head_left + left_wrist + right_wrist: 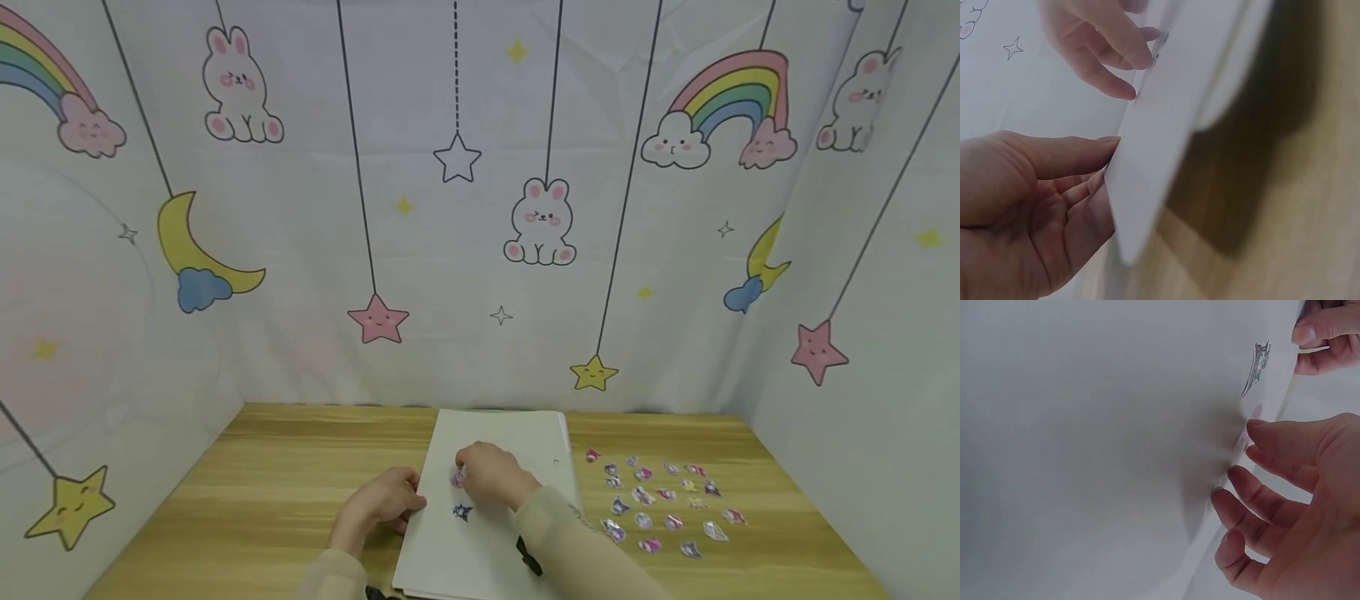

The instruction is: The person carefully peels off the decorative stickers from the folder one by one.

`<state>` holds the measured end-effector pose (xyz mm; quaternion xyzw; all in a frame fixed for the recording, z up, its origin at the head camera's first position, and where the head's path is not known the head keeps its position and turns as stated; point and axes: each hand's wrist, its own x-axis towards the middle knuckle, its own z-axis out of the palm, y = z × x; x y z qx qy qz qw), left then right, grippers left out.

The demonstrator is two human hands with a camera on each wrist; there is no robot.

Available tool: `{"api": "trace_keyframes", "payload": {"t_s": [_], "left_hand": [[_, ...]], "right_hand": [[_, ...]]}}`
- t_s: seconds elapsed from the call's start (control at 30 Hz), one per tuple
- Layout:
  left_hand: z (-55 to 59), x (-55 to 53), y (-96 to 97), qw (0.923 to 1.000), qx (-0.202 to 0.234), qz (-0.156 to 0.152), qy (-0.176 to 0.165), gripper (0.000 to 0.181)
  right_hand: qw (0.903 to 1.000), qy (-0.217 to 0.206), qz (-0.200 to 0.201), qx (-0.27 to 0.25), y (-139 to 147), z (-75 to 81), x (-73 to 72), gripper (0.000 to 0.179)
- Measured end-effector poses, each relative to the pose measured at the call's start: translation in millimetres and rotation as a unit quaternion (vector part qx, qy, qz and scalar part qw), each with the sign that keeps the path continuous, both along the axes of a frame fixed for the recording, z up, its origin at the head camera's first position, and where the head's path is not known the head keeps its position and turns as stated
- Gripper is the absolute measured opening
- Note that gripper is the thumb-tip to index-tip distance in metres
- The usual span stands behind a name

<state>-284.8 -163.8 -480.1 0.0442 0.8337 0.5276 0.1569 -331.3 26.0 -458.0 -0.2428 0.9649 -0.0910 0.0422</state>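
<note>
A white booklet [446,558] of stacked leaves lies on the table in the head view. My left hand [386,498] grips its left edge, thumb on top and fingers curled beneath, as the left wrist view shows. My right hand [491,475] is over the upper page, its thumb and fingertips touching the surface. Under its fingertips lies a small pinkish-purple sticker [457,479], partly hidden. Just below that, a dark blue-grey sticker [462,512] lies flat on the page. In the right wrist view the fingers are spread and slightly bent.
Several small pink, purple and blue stickers [643,496] are spread over the wooden table [300,450] right of the booklet. A tiny pale spot [557,461] shows on the page's right side. White curtains [300,208] printed with rabbits and stars enclose the table.
</note>
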Motion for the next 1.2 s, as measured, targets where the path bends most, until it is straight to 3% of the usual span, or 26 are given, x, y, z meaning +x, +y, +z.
{"api": "trace_keyframes", "payload": {"t_s": [0.27,0.5,0.77,1.2], "left_hand": [[1.9,-2.0,0.8,0.9999,-0.002,0.004,-0.012,0.011],[0.9,-1.0,0.9,0.9999,-0.012,0.003,-0.005,0.012],[0.3,-1.3,1.7,0.9995,-0.024,0.019,-0.003,0.012],[1.9,-2.3,3.1,0.9995,-0.024,0.018,-0.007,0.011]], "right_hand": [[1.0,-0.008,-0.004,-0.001,-6.5,1.6,-0.6,0.009],[0.9999,-0.006,0.006,-0.007,-8.3,-2.2,-0.5,0.014],[0.998,0.051,0.038,-0.002,-10.9,-5.4,4.7,0.016],[0.999,0.039,0.02,-0.004,-12.6,-7.5,4.0,0.016]]}}
